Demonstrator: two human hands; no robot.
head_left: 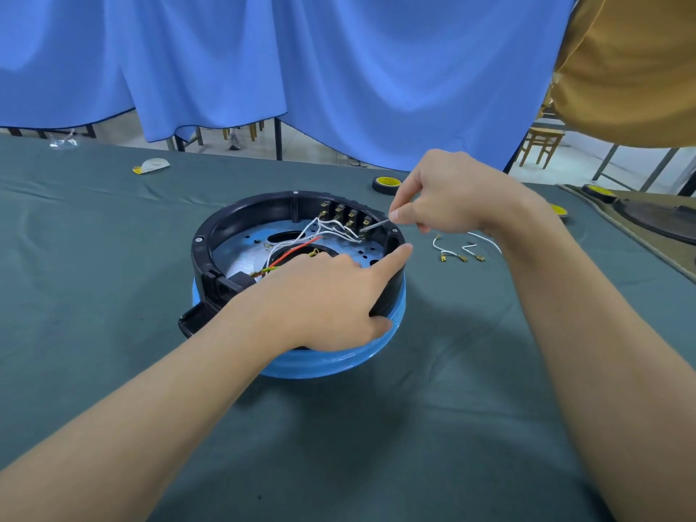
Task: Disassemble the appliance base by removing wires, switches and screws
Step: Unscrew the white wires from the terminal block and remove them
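On the counter point(113, 295) the left hand point(327, 299) grips the appliance base point(211, 250) by its near rim — the right hand point(448, 197), nearer the far-wall switch row point(344, 212), pinches a thin metal tool point(374, 223) slanting down-left onto its rightmost switch.

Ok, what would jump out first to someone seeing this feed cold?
The opened appliance base, a black ring on a blue housing, sits mid-table with white and red wires inside. The left hand grips its rim while the right hand pinches a thin metal tool, tip at the rightmost of the switches. Loose white wires lie on the cloth to its right.
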